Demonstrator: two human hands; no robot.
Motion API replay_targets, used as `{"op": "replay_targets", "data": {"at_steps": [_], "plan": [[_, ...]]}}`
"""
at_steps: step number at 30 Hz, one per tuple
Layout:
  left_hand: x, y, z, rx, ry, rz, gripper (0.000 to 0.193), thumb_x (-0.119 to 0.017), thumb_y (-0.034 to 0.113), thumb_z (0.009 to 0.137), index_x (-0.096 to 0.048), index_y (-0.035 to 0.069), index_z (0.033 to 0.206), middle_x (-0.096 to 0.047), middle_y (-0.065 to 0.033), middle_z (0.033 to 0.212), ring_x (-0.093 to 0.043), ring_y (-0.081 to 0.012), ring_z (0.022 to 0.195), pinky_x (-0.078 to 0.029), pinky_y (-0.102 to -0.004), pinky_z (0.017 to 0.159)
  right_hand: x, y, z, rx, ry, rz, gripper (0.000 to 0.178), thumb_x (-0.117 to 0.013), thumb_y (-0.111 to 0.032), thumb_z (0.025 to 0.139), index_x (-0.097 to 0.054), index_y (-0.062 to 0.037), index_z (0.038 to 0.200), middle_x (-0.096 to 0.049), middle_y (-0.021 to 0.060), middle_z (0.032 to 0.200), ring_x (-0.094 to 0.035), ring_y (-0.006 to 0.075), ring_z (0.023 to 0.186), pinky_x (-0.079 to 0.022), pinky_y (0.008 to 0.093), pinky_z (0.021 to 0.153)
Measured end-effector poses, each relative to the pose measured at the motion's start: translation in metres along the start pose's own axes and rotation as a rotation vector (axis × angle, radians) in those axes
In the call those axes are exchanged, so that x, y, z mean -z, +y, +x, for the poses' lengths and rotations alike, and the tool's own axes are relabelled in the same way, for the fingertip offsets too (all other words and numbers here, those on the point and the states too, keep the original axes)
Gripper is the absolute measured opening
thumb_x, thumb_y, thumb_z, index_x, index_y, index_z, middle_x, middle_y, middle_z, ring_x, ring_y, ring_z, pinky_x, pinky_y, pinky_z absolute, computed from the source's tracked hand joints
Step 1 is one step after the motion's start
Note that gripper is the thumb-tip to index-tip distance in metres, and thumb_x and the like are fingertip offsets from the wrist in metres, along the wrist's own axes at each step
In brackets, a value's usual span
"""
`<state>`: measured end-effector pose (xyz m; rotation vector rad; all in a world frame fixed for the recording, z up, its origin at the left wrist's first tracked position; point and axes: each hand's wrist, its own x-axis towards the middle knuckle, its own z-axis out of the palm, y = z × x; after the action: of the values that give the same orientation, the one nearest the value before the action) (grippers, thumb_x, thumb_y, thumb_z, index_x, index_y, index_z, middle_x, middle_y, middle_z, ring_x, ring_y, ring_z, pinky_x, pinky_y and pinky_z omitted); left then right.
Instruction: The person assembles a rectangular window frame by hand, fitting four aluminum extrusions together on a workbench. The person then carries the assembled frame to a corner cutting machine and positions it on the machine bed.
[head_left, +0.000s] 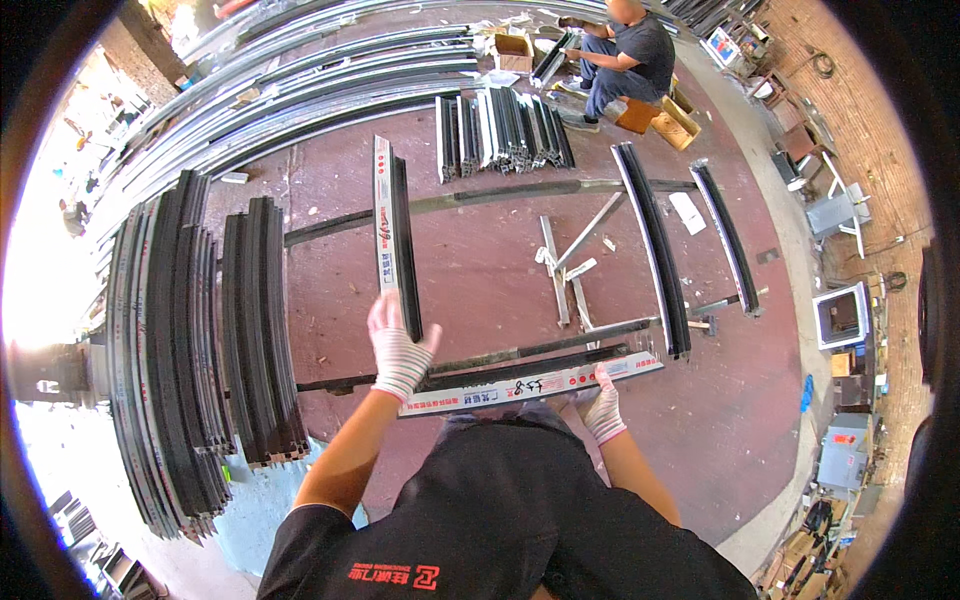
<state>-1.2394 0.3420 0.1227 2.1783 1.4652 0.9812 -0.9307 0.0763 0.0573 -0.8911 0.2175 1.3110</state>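
My right hand, in a striped knit glove, grips the right part of a metal profile with its thumb over the edge. This profile lies crosswise close to my body, its white printed film toward me. My left hand, gloved alike, has its fingers and thumb spread at the near end of a second profile. That one points away from me, white film on its left side and black on its right. The two profiles come close to a corner below my left hand, which partly hides that spot.
Black profiles lie stacked at left, with a smaller row beside them. Two dark profiles rest across floor rails at right. Beyond are a profile bundle, thin strips and a seated person near cartons.
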Motion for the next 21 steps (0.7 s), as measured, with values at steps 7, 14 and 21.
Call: {"op": "replay_targets", "data": {"at_steps": [7, 14, 21], "plan": [[-0.035, 0.155, -0.037, -0.455, -0.822, -0.116, 0.071, -0.088, 0.038, 0.068, -0.061, 0.002, 0.122, -0.069, -0.0195, 0.111, -0.067, -0.0395, 0.108, -0.054, -0.0490, 0.094, 0.038, -0.008, 0.015, -0.276, -0.301, -0.090, 0.044, -0.058, -0.040, 0.103, -0.057, -0.0079, 0.133, -0.064, 0.0137, 0.128, -0.059, 0.0315, 0.122, -0.049, 0.0515, 0.106], [-0.107, 0.191, -0.093, -0.371, -0.838, 0.305, 0.060, -0.076, 0.028, 0.081, -0.058, 0.007, 0.134, -0.066, -0.0133, 0.118, -0.064, -0.0318, 0.110, -0.051, -0.0432, 0.094, 0.069, -0.050, 0.042, -0.394, -0.566, -0.451, 0.066, -0.065, -0.042, 0.100, -0.047, 0.0000, 0.148, -0.057, 0.0143, 0.146, -0.056, 0.0303, 0.133, -0.047, 0.0479, 0.112], [-0.101, 0.198, -0.100, -0.230, -0.842, 0.302, 0.064, -0.081, 0.029, 0.080, -0.058, 0.008, 0.136, -0.066, -0.0118, 0.120, -0.063, -0.0320, 0.115, -0.049, -0.0439, 0.101, 0.024, -0.114, 0.008, -0.476, -0.754, -1.093, 0.061, -0.056, -0.042, 0.106, -0.048, 0.0006, 0.149, -0.062, 0.0141, 0.140, -0.057, 0.0254, 0.132, -0.044, 0.0406, 0.112]]}}
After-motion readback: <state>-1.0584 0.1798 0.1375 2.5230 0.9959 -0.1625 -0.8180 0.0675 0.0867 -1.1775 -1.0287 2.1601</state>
